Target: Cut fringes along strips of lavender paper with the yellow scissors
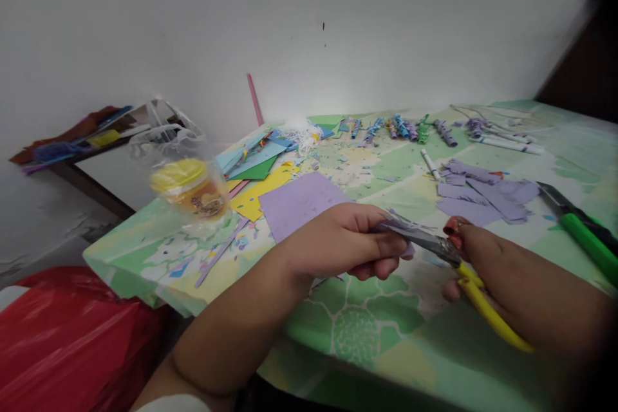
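"Pale wall (168,26) behind, and a tabletop (410,302) under a green floral cloth. What stands at the far left?"

"A red plastic bag (82,335) low down, with a dark-edged rack (91,164) above it, cluttered with coloured bits. Then, on the tabletop, a yellow-lidded tub (193,190) inside a clear plastic bag."

"And next to that?"

"Overlapping sheets of coloured paper (255,170) in blue, green and yellow. A pink strip (254,100) leans on the wall beyond them, and a white tangle of string (305,138) lies at the back. Nearer is a flat purple sheet (302,203), just past the person's left wrist."

"How are the hands?"

"Both are busy. The left hand (355,241) pinches a purple paper piece (409,250) between thumb and fingers, so the piece is mostly hidden. The scissors (476,302) reach across from the right, their blades lying over those fingertips, beside the paper's fringed edge."

"Who steadies the yellow handles?"

"The right hand (483,251), closed around them. How far apart the blades are, one cannot tell."

"What fills the rest, rightward?"

"A row of curled paper rolls (400,127) along the back, a white marker (430,165), then a heap of purple fringed strips (487,193) beyond the right hand. Last comes a green-handled cutter (586,244) at the edge of view."
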{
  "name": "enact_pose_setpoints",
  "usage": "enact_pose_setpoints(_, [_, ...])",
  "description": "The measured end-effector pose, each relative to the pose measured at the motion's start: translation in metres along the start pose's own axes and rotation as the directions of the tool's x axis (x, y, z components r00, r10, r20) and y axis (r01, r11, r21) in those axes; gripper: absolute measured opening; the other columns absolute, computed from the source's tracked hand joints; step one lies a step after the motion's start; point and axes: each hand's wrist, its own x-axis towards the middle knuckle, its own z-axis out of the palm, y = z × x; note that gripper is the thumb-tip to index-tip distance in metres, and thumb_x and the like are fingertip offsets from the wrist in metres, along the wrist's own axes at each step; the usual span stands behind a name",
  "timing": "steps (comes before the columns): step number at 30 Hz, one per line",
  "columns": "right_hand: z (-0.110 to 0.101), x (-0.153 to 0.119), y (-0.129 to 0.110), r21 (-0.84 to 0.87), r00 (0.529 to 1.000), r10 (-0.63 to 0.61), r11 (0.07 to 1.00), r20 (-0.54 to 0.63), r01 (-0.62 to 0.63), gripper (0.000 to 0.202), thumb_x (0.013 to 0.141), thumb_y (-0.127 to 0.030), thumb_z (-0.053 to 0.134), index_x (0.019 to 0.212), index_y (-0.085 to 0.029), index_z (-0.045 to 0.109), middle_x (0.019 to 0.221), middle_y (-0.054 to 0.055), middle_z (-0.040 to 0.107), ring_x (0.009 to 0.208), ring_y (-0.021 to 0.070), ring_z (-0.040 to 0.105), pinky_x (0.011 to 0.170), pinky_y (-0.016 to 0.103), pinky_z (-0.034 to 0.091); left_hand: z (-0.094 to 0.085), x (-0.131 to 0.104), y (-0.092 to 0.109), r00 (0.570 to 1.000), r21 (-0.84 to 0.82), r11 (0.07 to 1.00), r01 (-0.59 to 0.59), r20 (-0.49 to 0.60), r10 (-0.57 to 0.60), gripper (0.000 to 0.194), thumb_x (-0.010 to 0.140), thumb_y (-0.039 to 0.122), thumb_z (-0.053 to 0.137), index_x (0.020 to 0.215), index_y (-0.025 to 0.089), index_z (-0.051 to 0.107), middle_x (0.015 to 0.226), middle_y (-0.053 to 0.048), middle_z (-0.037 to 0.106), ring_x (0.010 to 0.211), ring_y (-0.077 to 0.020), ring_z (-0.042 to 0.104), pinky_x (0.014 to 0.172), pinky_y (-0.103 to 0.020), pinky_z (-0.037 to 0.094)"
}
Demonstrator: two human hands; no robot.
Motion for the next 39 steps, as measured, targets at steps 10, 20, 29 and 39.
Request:
enact_pose_setpoints(10, [-0.002,0.001,0.006,0.147,0.996,-0.026,0.989,0.081,0.014,0.047,0.072,-0.053,0.056,0.11,-0.025,0.05,0.102,0.01,0.065,0.092,0.0326,0.063,0.078,0.046,0.051,0.005,0.006,-0.009,0.945,0.177,0.97,-0.164,-0.254,0.206,0.011,0.082,0.022,0.052,0.073,0.016,0.055,0.061,0.004,0.058,0.047,-0.003,0.047,0.044,-0.015,0.038])
enact_pose_setpoints(20, [-0.002,-0.001,0.002,0.137,0.991,-0.058,0.99,0.122,0.041,0.053,0.075,-0.054,0.052,0.116,-0.021,0.048,0.118,0.017,0.06,0.109,0.0362,0.057,0.089,0.051,0.047,0.012,0.005,-0.008,0.939,0.403,0.9,-0.169,-0.212,0.271,0.017,0.083,0.018,0.046,0.068,0.016,0.055,0.057,0.005,0.053,0.049,-0.0043,0.047,0.051,-0.018,0.038])
enact_pose_setpoints(29, [-0.006,0.0,-0.006,0.111,0.986,-0.01,0.994,0.164,-0.009,0.044,0.078,-0.051,0.047,0.11,-0.021,0.046,0.117,0.019,0.062,0.107,0.0369,0.061,0.079,0.047,0.052,0.012,0.005,-0.009,0.938,0.43,0.894,-0.129,-0.238,0.25,0.018,0.081,0.021,0.047,0.064,0.016,0.053,0.058,0.003,0.054,0.048,-0.0045,0.047,0.047,-0.017,0.036])
enact_pose_setpoints(39, [-0.003,0.003,-0.006,0.076,0.983,0.046,0.995,0.179,-0.061,0.035,0.077,-0.045,0.048,0.103,-0.022,0.042,0.101,0.015,0.065,0.088,0.0317,0.066,0.081,0.048,0.05,0.007,0.005,-0.004,0.985,0.147,0.989,-0.031,-0.166,0.055,0.015,0.076,0.02,0.056,0.062,0.015,0.053,0.051,0.006,0.052,0.039,-0.0018,0.04,0.038,-0.015,0.029])
